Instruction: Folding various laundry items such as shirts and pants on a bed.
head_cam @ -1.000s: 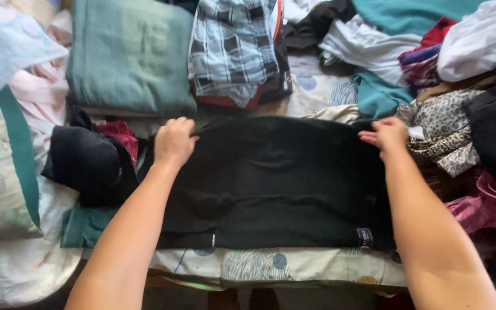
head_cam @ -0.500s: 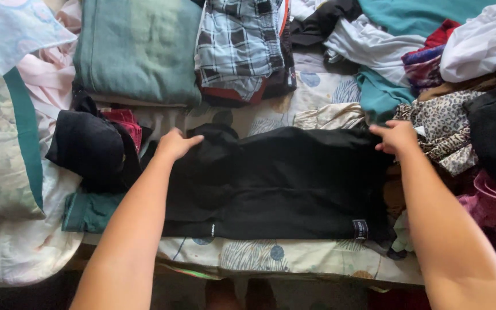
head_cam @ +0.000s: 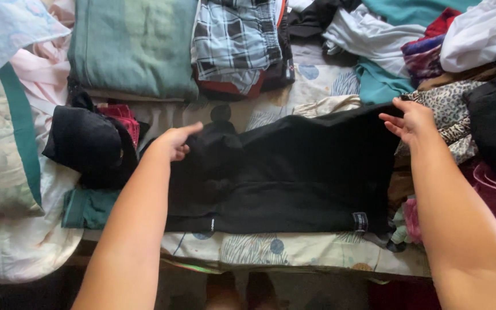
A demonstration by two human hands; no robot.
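Note:
A black garment (head_cam: 294,172) lies spread across a patterned bedsheet (head_cam: 294,252), with a small label near its lower right hem. My left hand (head_cam: 174,142) rests at the garment's upper left edge, fingers loosely apart and touching the bunched cloth there. My right hand (head_cam: 413,121) is at the upper right corner, fingers spread against the fabric edge. Neither hand clearly pinches the cloth.
A folded green cloth (head_cam: 133,49) and a folded plaid garment (head_cam: 236,43) lie beyond. A folded dark item (head_cam: 84,143) sits at the left beside a pillow (head_cam: 1,155). A heap of unfolded clothes (head_cam: 443,51) covers the right side, with a leopard-print piece (head_cam: 449,106).
The garment's upper left part has bunched toward the middle. My left hand's fingers have opened and point right. My right hand has moved right and up along the top edge.

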